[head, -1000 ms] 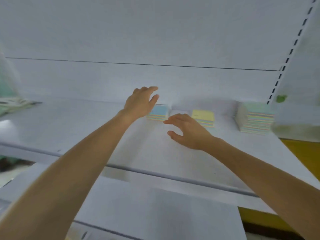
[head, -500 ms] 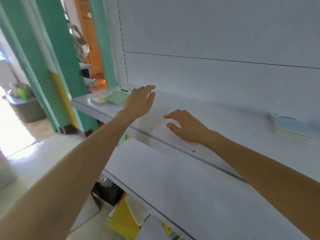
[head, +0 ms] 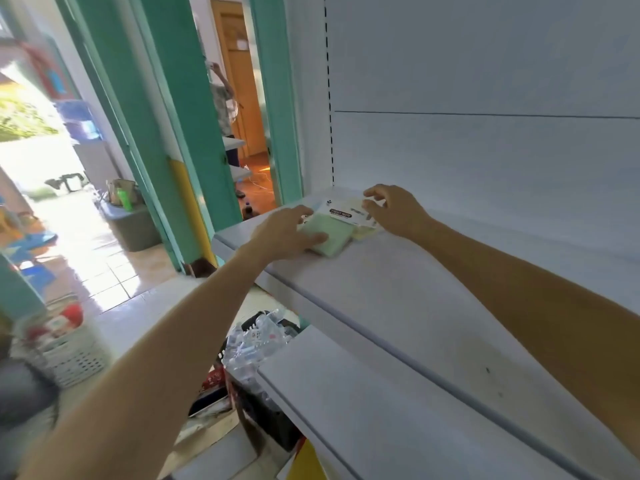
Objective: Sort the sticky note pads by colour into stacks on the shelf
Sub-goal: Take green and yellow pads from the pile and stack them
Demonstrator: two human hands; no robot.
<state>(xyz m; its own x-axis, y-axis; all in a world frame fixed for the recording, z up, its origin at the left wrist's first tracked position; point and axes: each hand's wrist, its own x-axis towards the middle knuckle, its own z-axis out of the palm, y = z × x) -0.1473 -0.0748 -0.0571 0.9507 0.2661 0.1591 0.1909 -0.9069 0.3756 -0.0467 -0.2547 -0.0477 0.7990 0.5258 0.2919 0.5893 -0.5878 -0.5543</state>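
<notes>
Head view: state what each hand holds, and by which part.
Left hand grips the green pad by its left edge; right hand pinches the white-labelled pack at its right end.

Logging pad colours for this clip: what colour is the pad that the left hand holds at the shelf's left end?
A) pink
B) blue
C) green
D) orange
C: the left hand grips a pale green pad lying on the shelf, while the right hand touches the white-labelled pack beside it.
</notes>
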